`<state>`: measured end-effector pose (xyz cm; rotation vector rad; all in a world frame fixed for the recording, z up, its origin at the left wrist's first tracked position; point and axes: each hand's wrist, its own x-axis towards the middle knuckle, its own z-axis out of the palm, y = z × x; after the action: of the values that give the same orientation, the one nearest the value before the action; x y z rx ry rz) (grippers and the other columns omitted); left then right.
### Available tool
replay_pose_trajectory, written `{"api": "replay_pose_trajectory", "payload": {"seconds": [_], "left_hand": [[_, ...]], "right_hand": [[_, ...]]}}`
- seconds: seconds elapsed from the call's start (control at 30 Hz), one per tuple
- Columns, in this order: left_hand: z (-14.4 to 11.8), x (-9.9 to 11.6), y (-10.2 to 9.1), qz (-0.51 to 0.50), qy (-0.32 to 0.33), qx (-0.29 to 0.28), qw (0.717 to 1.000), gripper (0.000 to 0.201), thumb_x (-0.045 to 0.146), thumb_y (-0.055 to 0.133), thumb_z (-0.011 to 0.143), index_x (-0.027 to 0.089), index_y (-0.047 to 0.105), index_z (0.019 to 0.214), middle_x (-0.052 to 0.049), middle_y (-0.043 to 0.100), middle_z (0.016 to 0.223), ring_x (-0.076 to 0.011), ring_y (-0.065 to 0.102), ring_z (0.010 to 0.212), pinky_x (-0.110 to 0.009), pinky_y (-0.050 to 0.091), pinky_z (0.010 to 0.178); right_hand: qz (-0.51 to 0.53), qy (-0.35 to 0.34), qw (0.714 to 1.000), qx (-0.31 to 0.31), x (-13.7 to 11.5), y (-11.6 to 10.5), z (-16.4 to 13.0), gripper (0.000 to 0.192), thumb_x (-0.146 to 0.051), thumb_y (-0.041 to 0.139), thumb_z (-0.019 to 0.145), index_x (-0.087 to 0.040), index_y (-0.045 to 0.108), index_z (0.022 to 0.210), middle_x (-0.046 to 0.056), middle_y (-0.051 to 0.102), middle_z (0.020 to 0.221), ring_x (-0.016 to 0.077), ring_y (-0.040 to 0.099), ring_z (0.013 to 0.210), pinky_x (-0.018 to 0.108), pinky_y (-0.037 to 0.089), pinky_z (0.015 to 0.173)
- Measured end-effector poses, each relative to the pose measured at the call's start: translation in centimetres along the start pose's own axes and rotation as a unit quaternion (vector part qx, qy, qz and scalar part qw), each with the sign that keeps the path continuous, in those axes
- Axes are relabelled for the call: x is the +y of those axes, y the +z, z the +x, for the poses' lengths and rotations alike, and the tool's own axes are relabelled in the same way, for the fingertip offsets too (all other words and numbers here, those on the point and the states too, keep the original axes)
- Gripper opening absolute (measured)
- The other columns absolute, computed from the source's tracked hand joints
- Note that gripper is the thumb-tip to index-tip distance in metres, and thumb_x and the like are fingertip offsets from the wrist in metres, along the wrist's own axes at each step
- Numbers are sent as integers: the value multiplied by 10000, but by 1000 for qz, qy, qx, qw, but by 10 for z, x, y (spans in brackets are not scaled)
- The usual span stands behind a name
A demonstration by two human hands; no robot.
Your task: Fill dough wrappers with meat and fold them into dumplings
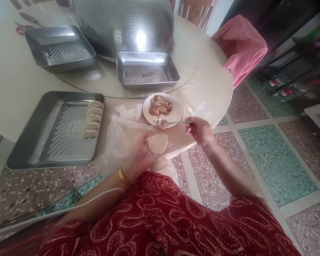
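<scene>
A round dough wrapper (158,143) is carried flat on the fingers of the left hand (140,156), whose grip is closed loosely under it, thumb side against the wrapper's near edge. A yellow bangle (121,174) is worn on that wrist. A metal spoon (170,123) is pinched by its handle end in the right hand (200,131), the grip clamped on it; the bowl of the spoon, loaded with a little filling, is held just above the wrapper and over the near rim of a white plate (177,113). A heap of minced filling (160,105) lies on that plate, just beyond the left grip.

Beside the left grip, on its outer side, a crumpled clear plastic bag (120,131) is spread on the pale counter (208,89). Further out on that side a steel tray (42,142) is set, with a short row of folded dumplings (92,119) lined along its nearer wall. Well beyond both grips two more steel trays (146,69) (60,48) and a large perforated metal colander (122,25) are seen. A pink cloth (240,46) hangs beyond the right grip.
</scene>
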<state>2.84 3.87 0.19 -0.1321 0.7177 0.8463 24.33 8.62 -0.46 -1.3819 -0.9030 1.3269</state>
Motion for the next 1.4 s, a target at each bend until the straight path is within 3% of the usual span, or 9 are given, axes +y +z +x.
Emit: {"api": "replay_pose_trajectory", "payload": {"seconds": [0.07, 0.17, 0.43, 0.53, 0.67, 0.77, 0.9, 1.1, 1.4], "left_hand": [[2, 3, 2, -13, 5, -12, 1000, 582, 440, 285, 1011, 30, 474, 1378, -191, 716, 1084, -290, 678, 1088, -486, 504, 1025], [2, 6, 2, -33, 6, -46, 998, 567, 461, 310, 1005, 59, 495, 1358, -177, 710, 1107, -287, 664, 1122, -476, 500, 1024], [-5, 4, -4, -58, 14, -57, 997, 562, 465, 293, 1008, 52, 547, 1292, -175, 709, 1105, -290, 646, 1151, -491, 466, 1058], [-9, 3, -5, -52, 31, -48, 997, 531, 458, 310, 1004, 66, 585, 1232, -164, 719, 1069, -293, 648, 1140, -495, 478, 1045], [-14, 3, -6, -48, 51, -51, 996, 460, 426, 350, 993, 91, 644, 1107, -150, 726, 1040, -284, 651, 1127, -459, 503, 1023], [-15, 2, -5, -45, 54, -68, 995, 461, 423, 348, 990, 101, 656, 1106, -147, 724, 1057, -284, 647, 1132, -451, 513, 1006], [-17, 1, -3, -55, 70, -67, 994, 493, 424, 313, 1002, 101, 618, 1216, -147, 721, 1091, -288, 642, 1145, -464, 505, 1008], [-25, -2, -1, -44, 90, -100, 990, 510, 457, 334, 1001, 157, 528, 1365, -127, 710, 1161, -295, 624, 1187, -497, 455, 1062], [-24, -15, -2, -26, 101, -85, 991, 494, 474, 352, 996, 131, 640, 1206, -136, 725, 1116, -295, 640, 1162, -454, 497, 1028]], "right_hand": [[26, 37, 999, -27, -7, 0, -2, 153, -258, 554, 803, -156, 666, 779, 0, 601, 601, 87, 515, 487, 266, 468, 496], [26, 26, 998, -54, -12, 1, -15, 162, -272, 566, 830, -158, 680, 805, 6, 630, 622, 89, 543, 512, 257, 482, 512], [-33, -178, 978, -102, 1, 0, -52, 172, -419, 636, 892, -275, 729, 895, -12, 696, 763, 110, 646, 667, 258, 564, 594], [-103, -288, 942, -137, 2, -6, -63, 147, -320, 580, 955, -335, 717, 1007, -22, 710, 869, 108, 671, 749, 256, 589, 639], [-214, -444, 847, -198, 2, -9, -72, 366, -164, 529, 973, -421, 627, 1214, -35, 691, 857, 97, 656, 718, 214, 568, 541], [-262, -501, 804, -185, 2, -11, -75, 420, -145, 501, 980, -431, 584, 1277, -20, 695, 895, 113, 669, 761, 220, 568, 516], [-256, -530, 798, -132, 0, -17, -84, 352, -195, 474, 1000, -381, 610, 1266, 1, 705, 925, 129, 683, 772, 258, 578, 531], [-245, -558, 780, -137, 4, -19, -109, 350, -169, 450, 1006, -315, 615, 1278, 13, 716, 867, 127, 684, 733, 264, 588, 548], [-273, -541, 789, -97, 19, -7, -122, 411, -175, 465, 981, -321, 555, 1355, 38, 709, 843, 177, 682, 730, 298, 575, 516]]}}
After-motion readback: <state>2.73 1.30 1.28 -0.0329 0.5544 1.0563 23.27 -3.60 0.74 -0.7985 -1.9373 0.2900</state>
